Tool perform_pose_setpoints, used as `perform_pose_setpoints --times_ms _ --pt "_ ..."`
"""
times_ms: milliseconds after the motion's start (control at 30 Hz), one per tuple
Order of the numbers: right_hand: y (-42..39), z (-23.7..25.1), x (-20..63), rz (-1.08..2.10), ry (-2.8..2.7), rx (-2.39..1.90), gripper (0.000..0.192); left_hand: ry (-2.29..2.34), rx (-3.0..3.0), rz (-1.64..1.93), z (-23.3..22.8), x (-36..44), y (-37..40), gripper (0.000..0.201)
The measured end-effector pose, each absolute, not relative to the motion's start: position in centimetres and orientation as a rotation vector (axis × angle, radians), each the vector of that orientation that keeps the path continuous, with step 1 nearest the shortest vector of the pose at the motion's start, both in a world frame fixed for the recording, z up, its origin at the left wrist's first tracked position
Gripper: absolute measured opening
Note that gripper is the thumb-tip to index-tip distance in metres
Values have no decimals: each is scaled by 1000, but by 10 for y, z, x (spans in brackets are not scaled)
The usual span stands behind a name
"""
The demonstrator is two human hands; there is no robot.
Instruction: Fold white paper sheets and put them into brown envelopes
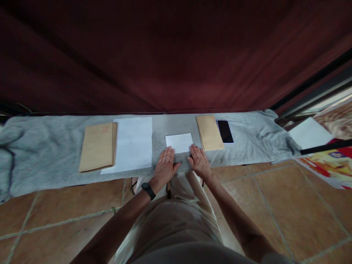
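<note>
A small white rectangle of paper [179, 142] lies flat on the grey cloth, right in front of me. My left hand [165, 163] rests palm down at its lower left corner, fingers stretched out. At the lower right corner lies my right hand [199, 161], also flat, its fingertips touching or just beside the paper. Whether the paper is folded I cannot tell. To the right are brown envelopes [210, 132], close to my right fingers. Farther left, a stack of larger brown envelopes [96, 147] partly covers white sheets of paper [134, 145].
Grey cloth [49, 146] covers the long, narrow surface. A dark phone [225, 131] lies against the right-hand envelopes. Behind hangs a dark red curtain [176, 66]. Beyond the right end are a white sheet [310, 135] and colourful printed packaging [330, 167]. Below is a tiled floor [68, 205].
</note>
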State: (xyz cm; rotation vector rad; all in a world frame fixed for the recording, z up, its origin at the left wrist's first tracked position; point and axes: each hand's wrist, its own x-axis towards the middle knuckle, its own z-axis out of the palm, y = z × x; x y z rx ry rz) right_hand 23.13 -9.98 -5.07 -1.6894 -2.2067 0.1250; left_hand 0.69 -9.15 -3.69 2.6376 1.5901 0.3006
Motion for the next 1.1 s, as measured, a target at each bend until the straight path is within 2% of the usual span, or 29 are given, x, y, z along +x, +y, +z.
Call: perform_pose_setpoints --times_ms 533,1100 --pt "-65 -40 183 226 -2349 -1514 51 1569 2670 245 -35 3 -93 66" --pt "-69 -52 205 139 -2260 -1638 54 1638 2548 417 -34 24 -73 63"
